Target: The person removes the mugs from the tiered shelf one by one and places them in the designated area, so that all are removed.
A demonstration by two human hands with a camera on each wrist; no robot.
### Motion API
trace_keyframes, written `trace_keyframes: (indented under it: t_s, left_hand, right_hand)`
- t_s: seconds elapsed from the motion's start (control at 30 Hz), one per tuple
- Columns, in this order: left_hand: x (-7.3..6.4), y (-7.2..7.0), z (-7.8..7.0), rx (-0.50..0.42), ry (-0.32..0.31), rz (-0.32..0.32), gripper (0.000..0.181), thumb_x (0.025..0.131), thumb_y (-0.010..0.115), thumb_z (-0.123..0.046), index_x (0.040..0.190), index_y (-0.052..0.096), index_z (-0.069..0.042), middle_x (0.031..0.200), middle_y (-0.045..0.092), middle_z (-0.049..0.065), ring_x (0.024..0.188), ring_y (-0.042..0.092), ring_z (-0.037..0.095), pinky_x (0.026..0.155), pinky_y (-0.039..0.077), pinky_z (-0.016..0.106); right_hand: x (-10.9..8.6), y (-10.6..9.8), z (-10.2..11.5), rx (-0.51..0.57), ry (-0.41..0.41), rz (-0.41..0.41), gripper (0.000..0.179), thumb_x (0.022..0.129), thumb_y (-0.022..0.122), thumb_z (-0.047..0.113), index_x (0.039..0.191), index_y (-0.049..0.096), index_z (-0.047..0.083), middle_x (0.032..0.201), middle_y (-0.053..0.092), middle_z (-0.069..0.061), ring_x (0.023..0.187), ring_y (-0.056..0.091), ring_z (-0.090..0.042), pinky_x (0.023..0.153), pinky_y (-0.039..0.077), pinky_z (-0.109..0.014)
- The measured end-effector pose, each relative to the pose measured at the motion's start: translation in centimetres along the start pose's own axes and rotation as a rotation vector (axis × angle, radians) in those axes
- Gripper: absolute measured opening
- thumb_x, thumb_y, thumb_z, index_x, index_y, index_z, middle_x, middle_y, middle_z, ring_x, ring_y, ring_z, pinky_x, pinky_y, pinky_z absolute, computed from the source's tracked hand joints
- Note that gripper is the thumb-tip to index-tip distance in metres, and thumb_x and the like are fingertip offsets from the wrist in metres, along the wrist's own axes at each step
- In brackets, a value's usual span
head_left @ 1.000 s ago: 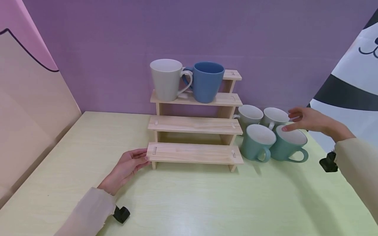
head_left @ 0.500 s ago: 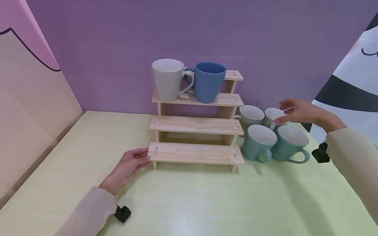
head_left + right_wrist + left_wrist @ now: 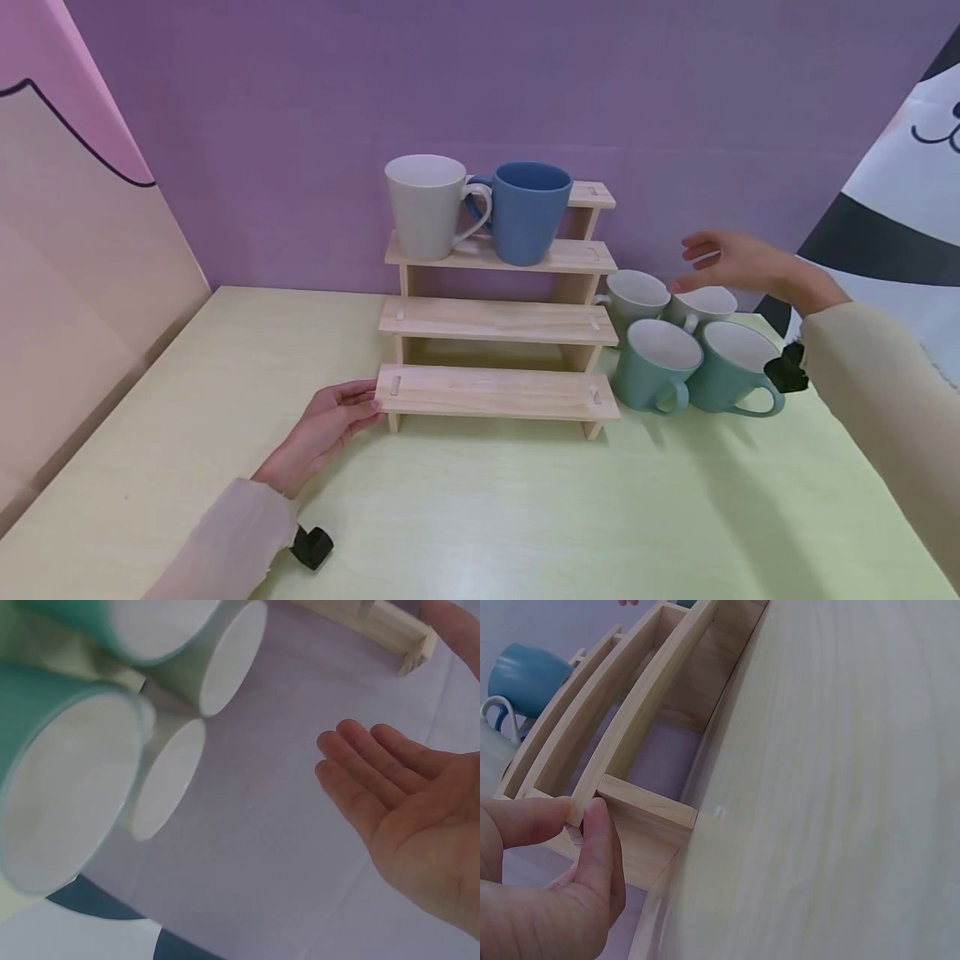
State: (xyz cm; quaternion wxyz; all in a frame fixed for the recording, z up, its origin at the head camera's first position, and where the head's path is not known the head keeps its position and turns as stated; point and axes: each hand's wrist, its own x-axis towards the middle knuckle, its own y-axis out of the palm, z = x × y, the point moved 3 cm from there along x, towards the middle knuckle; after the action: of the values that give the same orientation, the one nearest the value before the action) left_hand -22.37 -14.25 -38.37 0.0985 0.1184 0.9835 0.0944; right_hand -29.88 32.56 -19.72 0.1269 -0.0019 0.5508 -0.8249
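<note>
A stepped wooden shelf stand (image 3: 495, 392) occupies the middle of the table. At its left end my left hand (image 3: 322, 433) pinches the lowest board between thumb and fingers; the left wrist view shows the thumb (image 3: 536, 821) against the board's corner. My right hand (image 3: 750, 262), fingers extended and holding nothing, hovers above the back right pale mug (image 3: 705, 310). Beside that mug stand another pale mug (image 3: 633, 304) and two teal mugs, the left one (image 3: 652, 375) and the right one (image 3: 720, 379). A white mug (image 3: 426, 208) and a blue mug (image 3: 528, 212) sit on the stand's third step.
The pale wood table (image 3: 480, 517) extends in front of the stand. Behind rises a purple backdrop (image 3: 300, 125), with a pink and beige panel (image 3: 82, 267) at left and a panda-print panel (image 3: 892, 233) at right.
My right hand has moved left and up, from over the front right teal mug to above the back pale mug. The left hand keeps its place on the stand.
</note>
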Motion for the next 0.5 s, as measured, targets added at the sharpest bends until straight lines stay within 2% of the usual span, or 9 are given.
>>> trace_keyframes:
  t_s: [0.3,0.5]
  left_hand:
    - [0.0,-0.1,0.1,0.006,-0.002,-0.002,0.049,0.094,0.047,0.009,0.139,0.030,0.016,0.104,0.054,0.005,0.088,0.062,0.006,0.083,0.056,0.016]
    - [-0.1,-0.1,0.1,0.008,-0.006,-0.014,0.048,0.094,0.047,0.008,0.139,0.031,0.015,0.106,0.055,0.006,0.089,0.062,0.006,0.084,0.056,0.016]
  right_hand:
    - [1.4,-0.2,3.0,0.037,0.008,0.002,0.089,0.087,0.064,0.045,0.148,0.019,-0.001,0.146,0.032,-0.028,0.132,0.034,-0.044,0.103,0.033,-0.068]
    - [2.2,-0.2,4.6,0.065,-0.006,-0.012,0.089,0.087,0.064,0.045,0.149,0.019,0.000,0.146,0.032,-0.027,0.131,0.035,-0.043,0.105,0.034,-0.065]
